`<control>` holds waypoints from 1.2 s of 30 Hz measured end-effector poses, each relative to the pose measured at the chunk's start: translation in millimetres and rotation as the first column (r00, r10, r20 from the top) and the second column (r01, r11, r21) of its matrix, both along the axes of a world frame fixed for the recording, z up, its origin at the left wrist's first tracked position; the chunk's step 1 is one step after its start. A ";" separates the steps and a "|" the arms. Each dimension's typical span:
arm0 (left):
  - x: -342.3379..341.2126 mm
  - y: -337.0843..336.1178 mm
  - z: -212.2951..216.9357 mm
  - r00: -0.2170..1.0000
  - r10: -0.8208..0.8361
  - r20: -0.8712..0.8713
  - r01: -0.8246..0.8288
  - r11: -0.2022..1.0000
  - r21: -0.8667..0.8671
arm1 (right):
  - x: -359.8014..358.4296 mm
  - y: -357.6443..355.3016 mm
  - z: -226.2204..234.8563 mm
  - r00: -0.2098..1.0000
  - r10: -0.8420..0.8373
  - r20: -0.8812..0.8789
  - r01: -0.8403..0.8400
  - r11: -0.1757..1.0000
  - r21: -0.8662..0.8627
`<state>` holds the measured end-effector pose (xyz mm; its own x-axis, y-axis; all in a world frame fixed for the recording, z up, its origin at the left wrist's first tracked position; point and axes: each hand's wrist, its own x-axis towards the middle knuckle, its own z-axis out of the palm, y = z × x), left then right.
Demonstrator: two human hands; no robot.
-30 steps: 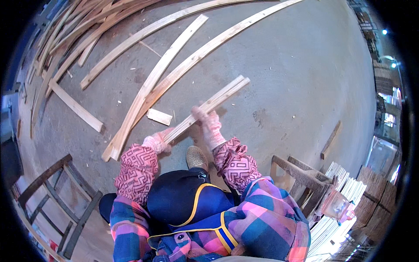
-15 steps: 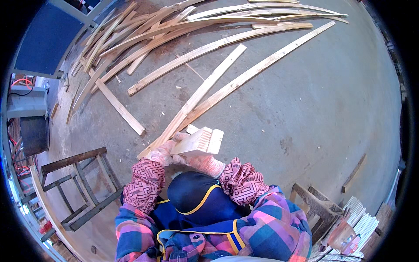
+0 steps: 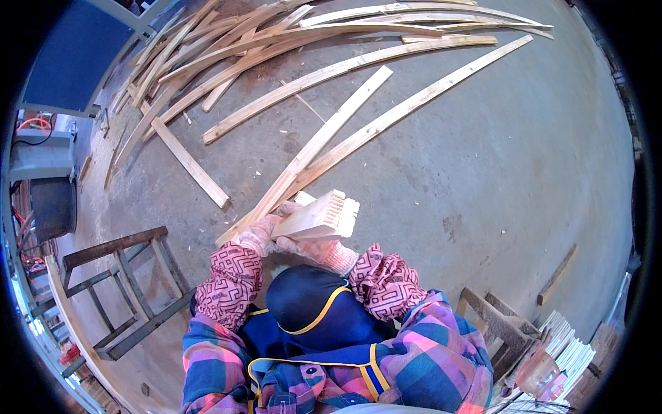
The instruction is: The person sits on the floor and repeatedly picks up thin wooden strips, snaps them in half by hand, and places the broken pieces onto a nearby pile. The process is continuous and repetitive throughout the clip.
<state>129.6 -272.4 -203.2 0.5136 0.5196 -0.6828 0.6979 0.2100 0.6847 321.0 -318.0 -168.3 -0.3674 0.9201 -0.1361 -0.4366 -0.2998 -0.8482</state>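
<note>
Both my gloved hands hold a bundle of short wooden strips (image 3: 323, 215) close in front of my chest, with the finger-jointed ends facing the camera. My left hand (image 3: 258, 234) grips the bundle's left side and my right hand (image 3: 318, 252) supports it from below. Pink patterned sleeve covers run up both forearms. Two long pale boards (image 3: 324, 141) lie on the concrete floor just beyond the bundle.
A heap of long bent wooden slats (image 3: 276, 41) covers the floor at the top. A short plank (image 3: 189, 162) lies to the left. A dark wooden frame (image 3: 124, 290) stands at lower left, another frame (image 3: 496, 321) and stacked pale strips (image 3: 565, 352) at lower right.
The strips, earlier held out over the floor, have been drawn in and lifted toward my chest, ends now turned up to the camera. My head has turned, so the slat heap shows more.
</note>
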 end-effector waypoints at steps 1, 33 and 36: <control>3.6 3.7 9.5 1.000 -0.016 -0.006 0.016 1.000 -0.006 | 1.5 0.7 4.8 0.990 -0.021 -0.138 0.006 0.994 -0.110; -328.6 -147.4 -88.1 0.050 0.705 -0.707 -0.673 0.547 0.498 | -0.7 3.9 -114.6 0.894 -0.048 0.445 0.316 0.772 -0.552; -319.3 -128.5 -86.7 0.053 0.758 -0.650 -0.683 0.503 0.530 | -15.7 16.6 -103.8 0.845 -0.059 0.532 0.360 0.797 -0.484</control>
<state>-189.7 -400.9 -290.0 -0.8250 0.3659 -0.4306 0.3922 0.9194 0.0300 305.3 -301.4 -272.0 0.0750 0.6738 -0.7351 -0.1418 -0.7225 -0.6767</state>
